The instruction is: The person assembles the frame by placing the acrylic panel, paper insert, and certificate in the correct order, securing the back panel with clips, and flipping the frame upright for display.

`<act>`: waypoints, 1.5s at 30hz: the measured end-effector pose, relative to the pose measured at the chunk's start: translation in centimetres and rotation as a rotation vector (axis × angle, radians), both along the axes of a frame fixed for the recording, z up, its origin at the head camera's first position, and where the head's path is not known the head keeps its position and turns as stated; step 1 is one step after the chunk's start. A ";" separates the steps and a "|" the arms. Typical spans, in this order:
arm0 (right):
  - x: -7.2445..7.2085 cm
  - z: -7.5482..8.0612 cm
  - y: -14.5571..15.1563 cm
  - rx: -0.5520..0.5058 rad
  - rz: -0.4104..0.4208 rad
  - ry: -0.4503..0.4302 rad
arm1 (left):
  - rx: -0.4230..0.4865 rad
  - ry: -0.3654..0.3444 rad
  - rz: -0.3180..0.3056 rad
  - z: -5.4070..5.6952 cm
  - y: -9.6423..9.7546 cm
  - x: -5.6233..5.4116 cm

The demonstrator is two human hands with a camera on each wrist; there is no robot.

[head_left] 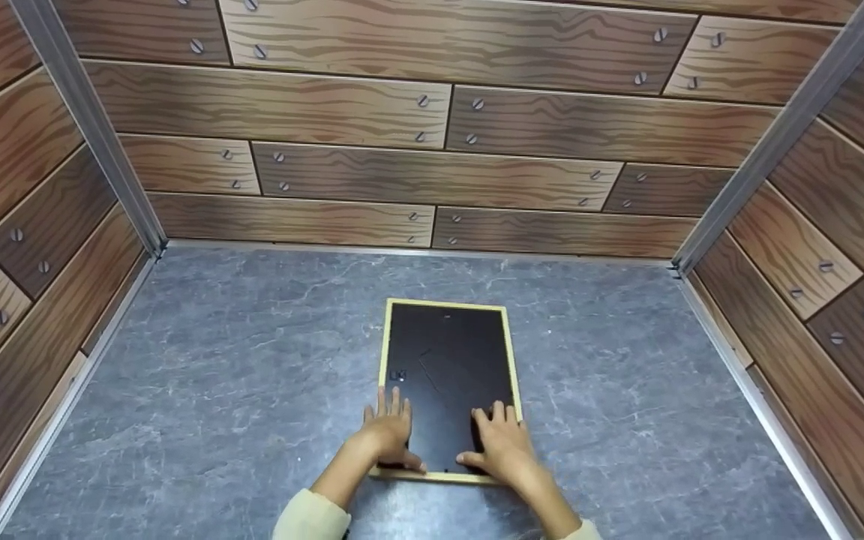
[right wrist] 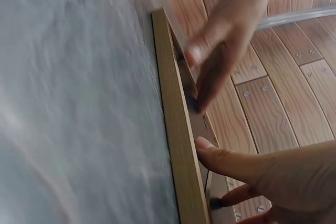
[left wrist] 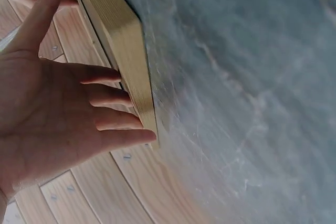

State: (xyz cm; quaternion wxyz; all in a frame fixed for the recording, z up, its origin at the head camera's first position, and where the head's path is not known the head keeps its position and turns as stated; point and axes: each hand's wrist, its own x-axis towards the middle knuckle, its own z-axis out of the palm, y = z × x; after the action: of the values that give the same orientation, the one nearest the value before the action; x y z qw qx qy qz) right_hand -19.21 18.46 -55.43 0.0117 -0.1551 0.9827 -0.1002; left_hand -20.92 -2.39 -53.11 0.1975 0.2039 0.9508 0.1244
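A picture frame [head_left: 511, 360] with a pale yellow wooden border lies on its face, its black backing board [head_left: 447, 367] facing up. My left hand [head_left: 387, 435] rests at the near left corner, fingers extended along the side and thumb at the bottom edge. In the left wrist view those straight fingers [left wrist: 118, 95] reach the wooden side. Over the near right part of the board, my right hand [head_left: 503, 446] spreads its thumb and fingers. The right wrist view has its thumb [right wrist: 210, 150] right at the inner edge of the border.
A grey marbled tabletop [head_left: 252, 360] lies under the frame. Wood-plank-patterned panels [head_left: 432, 112] stand at the back and on both sides, with metal strips [head_left: 777, 142] at the corners and along the base.
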 end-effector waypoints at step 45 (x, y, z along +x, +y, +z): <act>-1.0 -0.4 -0.5 -0.776 -0.127 -0.178 | 0.202 0.056 0.025 -0.6 -1.0 1.5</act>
State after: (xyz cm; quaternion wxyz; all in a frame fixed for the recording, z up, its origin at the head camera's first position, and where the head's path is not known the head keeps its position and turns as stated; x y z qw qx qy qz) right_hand -20.17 17.96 -55.82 0.0314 -0.0777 0.8747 -0.4774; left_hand -19.43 -3.40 -53.73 0.1479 0.2143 0.9410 0.2164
